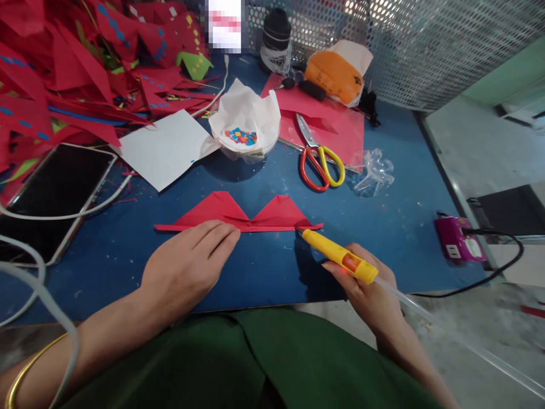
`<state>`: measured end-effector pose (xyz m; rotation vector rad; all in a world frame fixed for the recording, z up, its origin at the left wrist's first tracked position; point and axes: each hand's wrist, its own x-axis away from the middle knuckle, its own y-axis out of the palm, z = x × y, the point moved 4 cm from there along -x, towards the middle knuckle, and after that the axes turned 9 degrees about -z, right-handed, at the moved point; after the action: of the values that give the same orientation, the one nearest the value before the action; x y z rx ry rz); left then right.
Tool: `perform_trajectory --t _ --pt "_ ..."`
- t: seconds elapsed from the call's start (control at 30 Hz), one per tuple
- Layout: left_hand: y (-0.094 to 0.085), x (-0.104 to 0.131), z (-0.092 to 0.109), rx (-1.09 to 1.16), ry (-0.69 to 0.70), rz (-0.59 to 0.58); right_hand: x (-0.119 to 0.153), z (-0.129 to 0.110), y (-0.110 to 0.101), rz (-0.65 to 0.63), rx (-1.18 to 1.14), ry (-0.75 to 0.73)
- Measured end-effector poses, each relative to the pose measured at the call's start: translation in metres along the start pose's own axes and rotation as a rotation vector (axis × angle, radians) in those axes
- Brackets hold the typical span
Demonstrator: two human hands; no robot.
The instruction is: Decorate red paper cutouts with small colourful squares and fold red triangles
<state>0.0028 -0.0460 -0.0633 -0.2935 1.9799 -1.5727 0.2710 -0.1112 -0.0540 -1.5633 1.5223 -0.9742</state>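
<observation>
A folded red paper piece [281, 213] with two peaks and a long straight strip along its near edge lies on the blue table. My left hand [191, 261] presses on its left half, fingers close together, thumb hidden beneath. My right hand [370, 284] is closed around a yellow glue gun [336, 253] with a small red light. Its tip touches or nearly touches the strip near the paper's right end. A clear glue stick [409, 304] sticks out of its back end.
Behind the paper stand a white paper-lined bowl [264, 116] of coloured bits and scissors [315, 153]. Red cutouts [76, 74] heap at back left, beside a phone [55, 199] and white cable. A purple power box [458, 238] sits at the right edge; its black cable hangs down.
</observation>
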Motion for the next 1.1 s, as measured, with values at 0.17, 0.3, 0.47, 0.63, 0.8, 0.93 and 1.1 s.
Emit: perform_trajectory --t 0.17,0.3,0.47,0.63,0.8,0.93,1.1 --pt "0.001 0.0 0.0 -0.001 -0.001 -0.005 0.001 0.0 0.0 0.009 0.023 -0.005" --pt "0.003 0.002 0.0 0.015 0.0 -0.01 0.003 0.001 0.0 0.017 0.041 -0.005" --pt "0.003 0.003 -0.001 0.004 -0.009 -0.022 0.004 0.001 -0.002 0.034 0.036 0.004" --pt "0.003 0.001 0.0 0.015 0.008 -0.036 0.012 0.0 -0.006 0.084 -0.158 0.035" --pt "0.001 -0.001 0.001 0.092 -0.038 -0.028 0.015 -0.014 -0.006 0.122 -0.403 -0.003" --pt "-0.01 0.004 -0.006 0.117 -0.103 0.047 0.009 -0.032 0.004 0.051 -0.457 -0.011" --pt "-0.023 0.03 -0.03 0.071 -0.253 0.053 -0.001 -0.055 0.017 -0.028 -0.439 -0.055"
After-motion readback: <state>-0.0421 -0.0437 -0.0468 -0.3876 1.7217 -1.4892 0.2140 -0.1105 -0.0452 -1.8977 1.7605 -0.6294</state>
